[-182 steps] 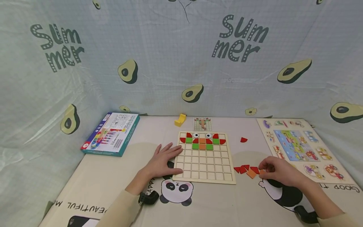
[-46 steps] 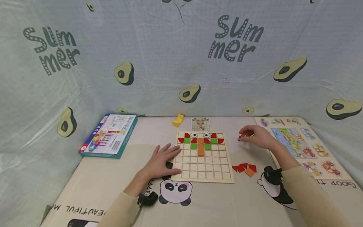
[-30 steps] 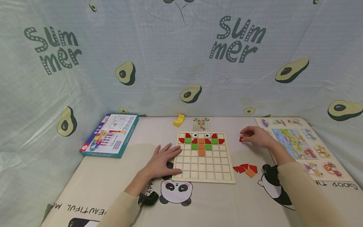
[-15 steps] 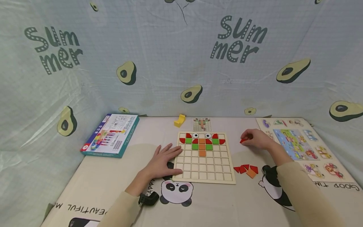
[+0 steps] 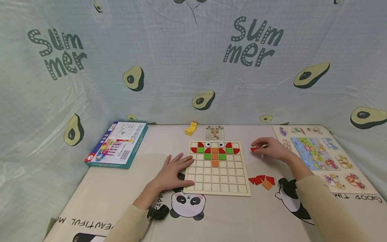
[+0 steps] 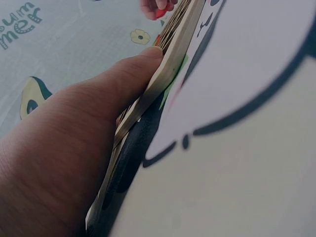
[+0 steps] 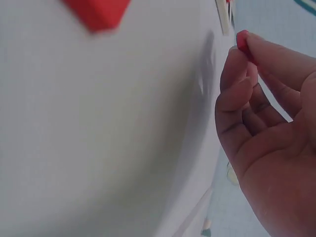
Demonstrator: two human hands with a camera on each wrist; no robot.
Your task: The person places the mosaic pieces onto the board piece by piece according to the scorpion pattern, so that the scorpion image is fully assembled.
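My left hand (image 5: 173,173) lies with fingers spread on the left edge of a wooden grid board (image 5: 217,185). Its thumb presses the board's lower left rim, as the left wrist view shows from close by. Right of the board, my right hand (image 5: 270,148) pinches a red quarter-circle tile (image 7: 243,42) between thumb and fingertips. The board's upper rows carry red, green and orange tiles and two eye tiles (image 5: 221,145). An orange square (image 5: 215,163) ends the middle column. Several loose red tiles (image 5: 258,180) and an orange square tile (image 5: 267,185) lie off the board's lower right side.
Behind the board lie a pattern card (image 5: 215,133) and a yellow block (image 5: 190,128). A boxed toy (image 5: 118,144) sits at the back left. On the right is a picture puzzle board (image 5: 314,151). A printed curtain (image 5: 169,67) closes off the back.
An orange square joined the board's middle column. My right hand went from the loose tiles up to the lone red quarter-circle, picked it up and shifted slightly left. My left hand stayed put.
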